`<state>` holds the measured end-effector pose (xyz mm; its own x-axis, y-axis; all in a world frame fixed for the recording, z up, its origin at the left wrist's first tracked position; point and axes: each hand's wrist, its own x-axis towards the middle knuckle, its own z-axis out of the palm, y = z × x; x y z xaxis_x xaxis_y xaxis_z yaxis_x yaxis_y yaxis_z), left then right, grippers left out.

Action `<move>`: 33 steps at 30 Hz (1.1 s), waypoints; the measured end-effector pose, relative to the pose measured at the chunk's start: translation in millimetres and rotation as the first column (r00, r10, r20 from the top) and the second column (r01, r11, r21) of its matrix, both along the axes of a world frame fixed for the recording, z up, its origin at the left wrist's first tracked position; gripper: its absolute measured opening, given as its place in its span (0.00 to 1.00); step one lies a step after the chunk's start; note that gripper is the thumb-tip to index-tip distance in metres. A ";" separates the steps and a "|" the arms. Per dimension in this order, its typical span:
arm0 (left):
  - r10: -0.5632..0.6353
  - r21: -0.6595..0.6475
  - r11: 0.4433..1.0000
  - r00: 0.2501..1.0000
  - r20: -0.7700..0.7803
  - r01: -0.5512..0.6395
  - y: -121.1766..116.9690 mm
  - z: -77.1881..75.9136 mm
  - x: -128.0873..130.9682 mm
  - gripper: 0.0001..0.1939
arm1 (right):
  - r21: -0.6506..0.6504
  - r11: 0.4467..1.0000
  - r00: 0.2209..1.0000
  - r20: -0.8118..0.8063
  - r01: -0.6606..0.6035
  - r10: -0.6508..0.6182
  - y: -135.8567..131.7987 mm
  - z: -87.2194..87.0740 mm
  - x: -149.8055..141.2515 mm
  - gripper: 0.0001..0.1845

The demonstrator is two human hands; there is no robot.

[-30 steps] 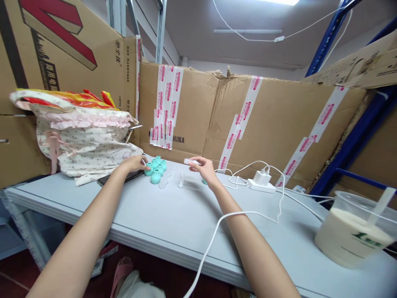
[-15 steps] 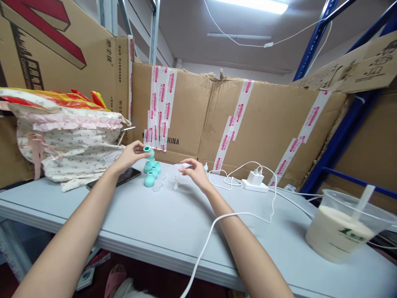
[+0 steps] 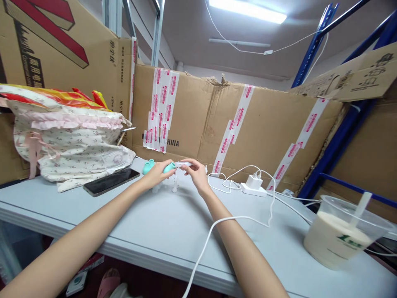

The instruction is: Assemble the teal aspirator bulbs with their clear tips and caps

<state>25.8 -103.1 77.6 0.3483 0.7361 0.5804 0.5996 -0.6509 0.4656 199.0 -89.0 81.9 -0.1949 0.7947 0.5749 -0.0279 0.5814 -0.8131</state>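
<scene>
My left hand [image 3: 159, 173] is closed round a small round teal rubber bulb [image 3: 169, 167], its opening turned to the right. In my right hand [image 3: 194, 171] I pinch a slim clear tube-like piece [image 3: 182, 164], its left end right at the bulb's mouth; I cannot tell whether it is inside. More teal bulbs [image 3: 148, 167] stand on the table behind my left hand, partly hidden by it. Below the two hands a small clear piece [image 3: 175, 184] stands upright. Other clear pieces [image 3: 156, 188] lie under my left hand, mostly covered.
A black phone [image 3: 111, 182] lies on the grey table [image 3: 149, 223] beside a floral cloth bag [image 3: 77, 145]. To the right are a white charger on a power strip [image 3: 252, 189], a looping white cable [image 3: 214, 225] and a lidless drink cup [image 3: 338, 240]. Cardboard [image 3: 192, 111] stands behind.
My left hand has lifted one teal bulb off the group and carried it right, against the clear piece in my right hand. My right hand has barely moved. The phone is now uncovered.
</scene>
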 end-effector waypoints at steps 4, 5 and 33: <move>0.074 0.140 0.988 0.993 -0.092 -0.061 -1.5 -1.1 0.3 0.17 | -0.041 0.999 1.000 -0.015 -0.024 0.023 -0.3 -1.7 -1.6 0.13; 0.094 0.165 0.983 0.990 -0.106 -0.075 -1.3 -2.1 0.3 0.17 | -0.050 0.998 0.999 -0.017 -0.035 0.034 -0.3 -1.8 -1.6 0.13; 0.251 0.276 0.948 0.909 -0.332 -0.161 -5.3 -12.0 8.9 0.19 | 0.138 0.986 0.877 0.457 0.095 -0.148 -1.6 -1.7 6.7 0.13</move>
